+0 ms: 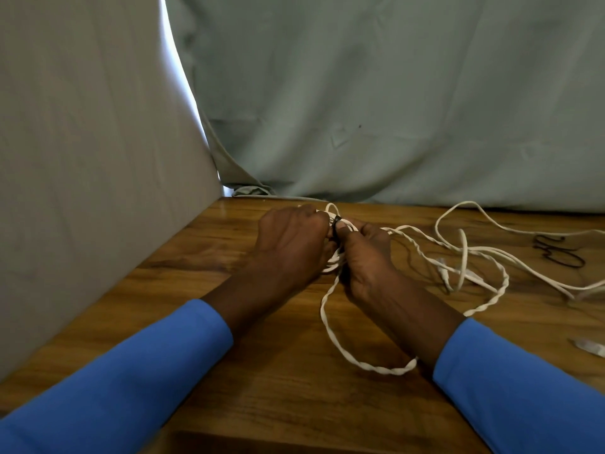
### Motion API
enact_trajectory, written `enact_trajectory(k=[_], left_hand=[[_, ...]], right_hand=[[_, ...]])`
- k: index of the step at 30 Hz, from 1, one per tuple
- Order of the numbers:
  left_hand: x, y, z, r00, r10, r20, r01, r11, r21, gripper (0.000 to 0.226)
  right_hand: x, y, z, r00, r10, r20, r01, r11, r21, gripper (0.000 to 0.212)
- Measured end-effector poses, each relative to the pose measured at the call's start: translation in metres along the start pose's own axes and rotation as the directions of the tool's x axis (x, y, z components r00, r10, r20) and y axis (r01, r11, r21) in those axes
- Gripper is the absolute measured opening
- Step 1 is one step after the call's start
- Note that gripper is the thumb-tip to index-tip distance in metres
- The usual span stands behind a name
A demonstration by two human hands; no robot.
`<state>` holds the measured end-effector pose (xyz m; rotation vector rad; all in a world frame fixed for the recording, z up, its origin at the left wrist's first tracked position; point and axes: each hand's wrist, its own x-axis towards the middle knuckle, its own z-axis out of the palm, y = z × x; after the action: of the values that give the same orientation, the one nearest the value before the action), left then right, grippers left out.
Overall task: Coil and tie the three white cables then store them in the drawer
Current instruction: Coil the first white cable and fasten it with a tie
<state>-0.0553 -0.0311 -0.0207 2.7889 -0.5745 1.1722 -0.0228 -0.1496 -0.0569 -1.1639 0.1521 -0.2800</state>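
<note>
White cable coil (337, 257) sits at frame centre, pinched between both hands over the wooden table (262, 371). Left hand (291, 244) w/ fingers curled shut on the coil; right hand (366, 257) likewise clamped on it, a small black tie (337, 221) btwn the fingertips. Loose white cables (474, 257) trail to the right. More black ties (559, 253) lie far right, apart from the hands.

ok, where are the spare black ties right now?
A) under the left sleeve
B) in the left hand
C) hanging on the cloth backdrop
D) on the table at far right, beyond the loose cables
D: the spare black ties lie on the wooden table at far right, past the loose white cables, away from both hands.
</note>
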Motion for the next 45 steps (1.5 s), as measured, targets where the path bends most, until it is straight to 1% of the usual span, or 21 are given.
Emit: enact_trajectory(k=[3,6,8,10,13,17,20,22,23,25,26,28,31,34,36,39,41,42,43,44,45], left_hand=[[0.000,0.004,-0.002,1.000,0.019,-0.019,-0.018,0.999,0.047,0.026],[0.001,-0.003,-0.004,0.996,0.040,-0.075,-0.039,0.999,0.021,0.025],[0.001,-0.008,-0.008,0.993,0.048,-0.104,-0.052,0.998,-0.036,0.020],[0.001,-0.012,-0.009,0.992,0.068,-0.106,-0.074,0.996,-0.055,0.020],[0.003,-0.023,-0.006,0.988,0.080,-0.132,-0.102,0.980,-0.171,0.018],[0.007,-0.050,0.002,0.992,-0.008,-0.127,-0.057,0.867,-0.495,0.008],[0.007,-0.060,0.007,0.998,-0.063,-0.011,0.039,0.735,-0.677,0.004],[0.006,-0.064,0.009,0.994,-0.066,0.084,0.107,0.629,-0.770,0.003],[0.006,-0.066,0.010,0.991,-0.062,0.122,0.135,0.583,-0.801,0.003],[0.006,-0.071,0.010,0.980,-0.046,0.194,0.190,0.507,-0.841,0.007],[0.005,-0.072,0.010,0.971,-0.039,0.234,0.224,0.474,-0.851,0.010],[0.001,-0.073,0.010,0.954,-0.029,0.298,0.279,0.444,-0.851,0.013],[-0.003,-0.070,0.010,0.943,-0.032,0.330,0.309,0.446,-0.840,0.005],[-0.005,-0.069,0.009,0.937,-0.058,0.343,0.336,0.406,-0.850,0.012],[-0.006,-0.067,0.009,0.941,-0.039,0.335,0.322,0.400,-0.858,0.010],[-0.010,-0.060,0.011,0.947,-0.042,0.319,0.312,0.361,-0.879,0.009],[-0.011,-0.055,0.013,0.949,-0.080,0.305,0.313,0.351,-0.883,0.009],[-0.012,-0.052,0.015,0.950,-0.103,0.294,0.311,0.363,-0.878,0.009],[-0.012,-0.050,0.016,0.951,-0.121,0.285,0.310,0.382,-0.871,0.009],[-0.013,-0.046,0.017,0.953,-0.127,0.275,0.303,0.406,-0.862,0.010],[-0.014,-0.044,0.019,0.959,-0.119,0.257,0.283,0.437,-0.854,0.011]], right_hand=[[-0.003,0.001,0.001,0.998,-0.061,-0.011,0.061,0.997,-0.040,0.006],[-0.009,0.000,0.003,0.976,-0.216,0.043,0.220,0.964,-0.153,0.006],[-0.013,-0.003,0.002,0.921,-0.374,0.108,0.389,0.874,-0.291,0.009],[-0.016,-0.007,0.001,0.837,-0.514,0.189,0.542,0.727,-0.422,0.007],[-0.014,-0.011,-0.004,0.750,-0.603,0.273,0.649,0.589,-0.481,0.007],[-0.006,-0.015,-0.012,0.732,-0.532,0.425,0.681,0.578,-0.449,0.003],[-0.004,-0.020,-0.015,0.713,-0.479,0.512,0.694,0.584,-0.421,0.010],[-0.005,-0.023,-0.016,0.712,-0.456,0.533,0.698,0.537,-0.474,0.012],[-0.005,-0.023,-0.017,0.706,-0.456,0.541,0.708,0.480,-0.519,0.013],[-0.007,-0.024,-0.020,0.704,-0.443,0.555,0.707,0.359,-0.610,0.015],[-0.009,-0.025,-0.020,0.712,-0.428,0.557,0.696,0.327,-0.639,0.016],[-0.011,-0.028,-0.021,0.715,-0.405,0.570,0.694,0.307,-0.652,0.016],[-0.018,-0.030,-0.020,0.698,-0.387,0.602,0.714,0.314,-0.626,0.018],[-0.020,-0.030,-0.021,0.690,-0.400,0.603,0.721,0.309,-0.620,0.022],[-0.017,-0.028,-0.021,0.634,-0.442,0.635,0.765,0.236,-0.599,0.025],[-0.015,-0.024,-0.019,0.530,-0.546,0.649,0.801,0.071,-0.595,0.023],[-0.014,-0.024,-0.019,0.531,-0.601,0.597,0.716,-0.059,-0.696,0.029],[-0.013,-0.024,-0.020,0.584,-0.599,0.548,0.654,-0.053,-0.755,0.035],[-0.014,-0.024,-0.020,0.688,-0.552,0.471,0.594,0.056,-0.802,0.040],[-0.016,-0.025,-0.019,0.815,-0.454,0.360,0.512,0.273,-0.815,0.040],[-0.021,-0.029,-0.017,0.924,-0.287,0.251,0.374,0.560,-0.739,0.036]])
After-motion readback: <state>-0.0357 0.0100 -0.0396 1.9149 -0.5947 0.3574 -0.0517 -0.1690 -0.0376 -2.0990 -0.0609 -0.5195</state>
